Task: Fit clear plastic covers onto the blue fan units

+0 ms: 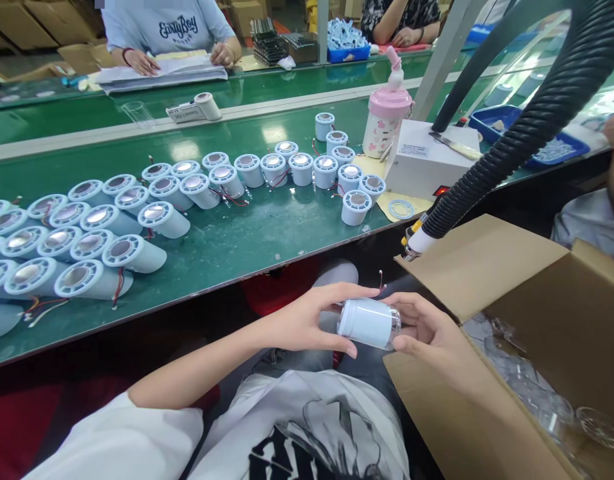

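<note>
Cylinder [364, 321], pale blue, one: held over my lap, in front of the table, lying roughly on its side. Clear plastic cup [396, 325], one: at the cylinder's right end; how far it covers the body I cannot tell. Left hand [309, 319], mine: curved loosely around the cylinder's left end. Right hand [434, 335], mine: grasping the clear end between thumb and fingers. Wire lead [381, 280], short: standing up behind the cylinder. Step in hand, by my judgement: seating cup and cylinder together; the next move seems to call for straight, even pressure, lead kept unpinched. Cardboard box [511, 257], open, at my right: clear plastic pieces [531, 397] inside. Table [257, 233], green: similar blue cylinders [164, 219], many, in rows.
</note>
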The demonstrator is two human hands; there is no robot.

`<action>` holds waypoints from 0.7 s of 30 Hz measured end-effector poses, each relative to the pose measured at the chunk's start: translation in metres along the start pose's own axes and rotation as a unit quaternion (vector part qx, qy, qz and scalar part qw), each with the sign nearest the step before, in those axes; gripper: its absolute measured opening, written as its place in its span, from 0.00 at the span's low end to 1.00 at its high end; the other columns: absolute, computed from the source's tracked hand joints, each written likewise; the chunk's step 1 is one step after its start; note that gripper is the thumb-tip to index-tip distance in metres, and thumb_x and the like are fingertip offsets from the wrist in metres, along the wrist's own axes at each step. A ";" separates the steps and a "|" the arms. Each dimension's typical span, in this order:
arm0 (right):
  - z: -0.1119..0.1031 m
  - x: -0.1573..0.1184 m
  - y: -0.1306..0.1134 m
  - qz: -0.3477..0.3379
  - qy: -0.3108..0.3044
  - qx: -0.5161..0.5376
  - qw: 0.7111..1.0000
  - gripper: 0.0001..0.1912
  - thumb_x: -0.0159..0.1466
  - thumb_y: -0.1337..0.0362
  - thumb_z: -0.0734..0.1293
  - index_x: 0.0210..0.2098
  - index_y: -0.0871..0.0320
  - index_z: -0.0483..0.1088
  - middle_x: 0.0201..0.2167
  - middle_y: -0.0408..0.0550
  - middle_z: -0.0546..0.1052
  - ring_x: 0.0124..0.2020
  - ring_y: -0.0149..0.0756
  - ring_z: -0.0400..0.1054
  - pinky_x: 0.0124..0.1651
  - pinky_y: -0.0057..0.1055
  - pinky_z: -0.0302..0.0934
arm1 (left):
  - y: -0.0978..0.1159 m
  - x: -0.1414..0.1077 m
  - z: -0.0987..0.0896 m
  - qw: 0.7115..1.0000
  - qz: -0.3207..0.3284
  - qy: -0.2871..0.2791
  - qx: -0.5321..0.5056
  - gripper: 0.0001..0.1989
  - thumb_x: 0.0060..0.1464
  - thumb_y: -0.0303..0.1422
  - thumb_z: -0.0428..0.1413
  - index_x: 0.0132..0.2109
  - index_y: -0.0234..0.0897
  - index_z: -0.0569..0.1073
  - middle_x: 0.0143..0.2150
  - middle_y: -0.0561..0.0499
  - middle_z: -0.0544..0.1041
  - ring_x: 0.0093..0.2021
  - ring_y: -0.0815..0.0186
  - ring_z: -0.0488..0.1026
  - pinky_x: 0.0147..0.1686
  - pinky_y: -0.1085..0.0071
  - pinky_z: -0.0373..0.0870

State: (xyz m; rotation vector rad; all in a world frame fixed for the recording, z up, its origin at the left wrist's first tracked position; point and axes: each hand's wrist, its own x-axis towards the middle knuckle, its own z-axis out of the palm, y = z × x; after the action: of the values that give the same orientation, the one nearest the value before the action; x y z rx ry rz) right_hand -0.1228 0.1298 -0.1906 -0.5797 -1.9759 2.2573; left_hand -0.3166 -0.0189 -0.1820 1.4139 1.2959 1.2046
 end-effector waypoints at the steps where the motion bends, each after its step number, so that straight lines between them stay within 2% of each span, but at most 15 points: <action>1: 0.000 0.001 0.000 0.002 -0.004 0.012 1.000 0.21 0.59 0.56 0.73 0.49 0.50 0.66 0.47 0.47 0.73 0.47 0.39 0.69 0.43 0.30 0.68 | 0.000 0.000 0.000 1.000 0.000 -0.001 0.001 0.40 0.42 0.29 0.68 0.63 0.47 0.63 0.61 0.45 0.67 0.61 0.58 0.65 0.56 0.65 0.67; 9: 0.001 0.005 0.003 0.043 -0.006 0.090 0.995 0.20 0.60 0.53 0.71 0.47 0.53 0.65 0.39 0.44 0.74 0.36 0.31 0.71 0.35 0.24 0.69 | 0.000 0.000 0.000 1.000 0.005 -0.003 0.005 0.40 0.43 0.30 0.68 0.62 0.47 0.63 0.61 0.44 0.68 0.62 0.57 0.64 0.56 0.64 0.67; 15: 0.003 0.007 0.007 0.081 -0.001 0.108 0.991 0.22 0.62 0.47 0.67 0.43 0.57 0.64 0.31 0.43 0.75 0.29 0.31 0.73 0.32 0.27 0.72 | 0.000 0.000 0.001 1.000 -0.009 -0.002 -0.006 0.38 0.43 0.31 0.67 0.62 0.47 0.64 0.61 0.44 0.68 0.62 0.55 0.63 0.57 0.62 0.66; 21: 0.011 0.009 0.003 0.133 -0.002 0.151 0.980 0.27 0.60 0.40 0.64 0.40 0.59 0.64 0.25 0.45 0.76 0.22 0.32 0.73 0.22 0.23 0.68 | 0.003 0.000 0.001 0.999 -0.036 -0.001 -0.039 0.39 0.42 0.30 0.68 0.61 0.46 0.65 0.61 0.44 0.68 0.61 0.55 0.64 0.57 0.60 0.66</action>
State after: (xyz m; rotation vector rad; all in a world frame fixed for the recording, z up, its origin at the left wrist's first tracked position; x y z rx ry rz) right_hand -0.1345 0.1217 -0.1944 -0.8441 -1.5885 2.6441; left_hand -0.3147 -0.0192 -0.1797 1.3024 1.2752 1.1931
